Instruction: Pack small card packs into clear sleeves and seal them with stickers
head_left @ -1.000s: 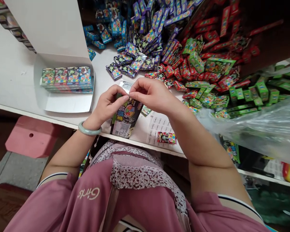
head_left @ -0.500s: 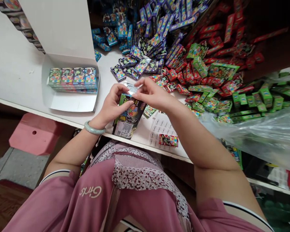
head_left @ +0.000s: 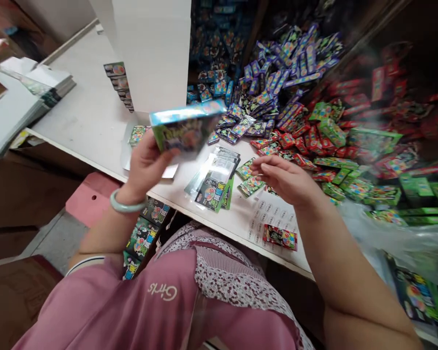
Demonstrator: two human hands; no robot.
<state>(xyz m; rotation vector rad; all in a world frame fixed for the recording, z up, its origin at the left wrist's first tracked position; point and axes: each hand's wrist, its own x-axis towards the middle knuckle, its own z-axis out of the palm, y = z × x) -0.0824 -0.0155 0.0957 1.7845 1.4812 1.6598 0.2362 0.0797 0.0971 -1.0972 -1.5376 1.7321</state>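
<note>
My left hand (head_left: pixel 146 163) is raised over the table's front part, its fingers and thumb closed on the near left side of a printed packet (head_left: pixel 186 133). The packet is black with a green edge and a shiny blue top; motion blurs its print. Below and to its right lies a fanned stack of flat printed bags (head_left: pixel 211 192), black and green with clear plastic. My right hand (head_left: pixel 282 180) hovers with loosely bent fingers, nothing visible in it. Small green candy boxes (head_left: pixel 251 186) lie just left of and below its fingertips.
A white carton (head_left: pixel 151 63) with raised lid stands behind my left hand, small boxes inside. Heaps of purple boxes (head_left: pixel 277 78), red boxes (head_left: pixel 314 141) and green boxes (head_left: pixel 416 187) fill the back and right. A red box (head_left: pixel 280 236) rests on a sticker sheet (head_left: pixel 257 223).
My left hand has lifted a packet up from the table, away from the bag stack. My right hand has let go and moved right. The view has turned left.
</note>
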